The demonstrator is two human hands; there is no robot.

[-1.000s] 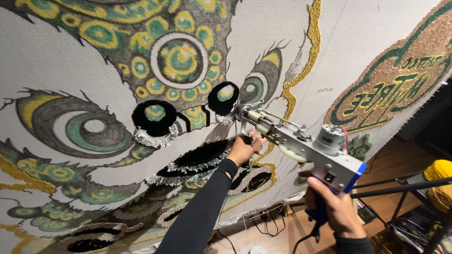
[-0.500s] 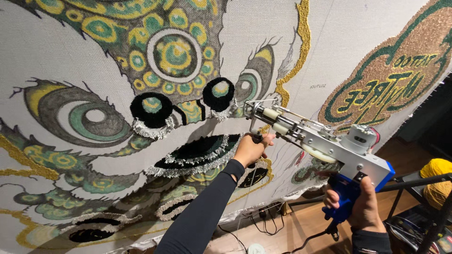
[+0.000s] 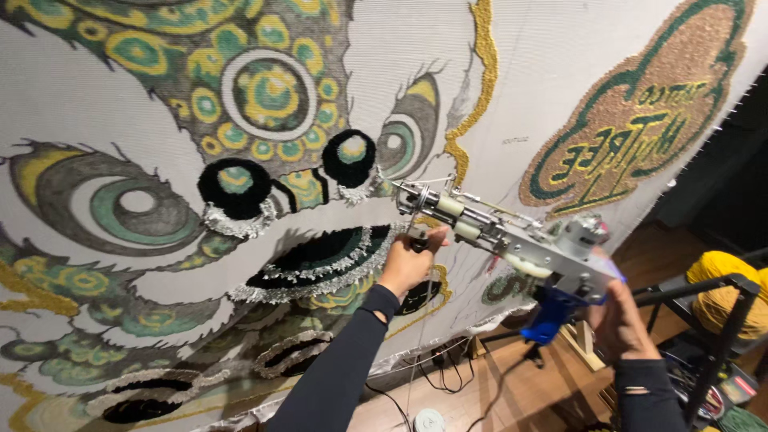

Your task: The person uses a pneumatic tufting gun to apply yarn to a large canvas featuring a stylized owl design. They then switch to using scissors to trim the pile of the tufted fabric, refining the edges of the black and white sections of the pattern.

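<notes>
Since the earlier pictures the tufting gun (image 3: 512, 240) has slid rightward and a little lower against the cloth, and both hands have travelled with it; the view has shifted too, so the black tufted circles sit further left than before. Now the tufting gun lies tilted, its needle tip at the upper left touching the stretched backing cloth (image 3: 400, 48), its grey metal body and round motor running down to the right, its blue handle hanging below the rear end; the left hand (image 3: 410, 264), on a black-sleeved arm, is closed around the small front grip just under the needle end of the gun; the right hand (image 3: 620, 320) is wrapped about the rear of the gun beside the blue handle, fingers curled, though how tightly they close cannot be told; a thin yarn strand runs along the top of the gun. Just left of the gun's tip sit two black tufted circles (image 3: 236, 188) with green centres and silver fringe; below the tip lies a black mouth shape (image 3: 320, 256) edged in silver; a gold tufted line (image 3: 480, 72) climbs above the gun; up and to the right of the gun is a green-bordered emblem (image 3: 640, 112). Right of the gun a black metal stand (image 3: 720, 320) crosses before a yellow yarn cone (image 3: 732, 292); below the gun, cables trail over the wooden floor (image 3: 496, 392).
</notes>
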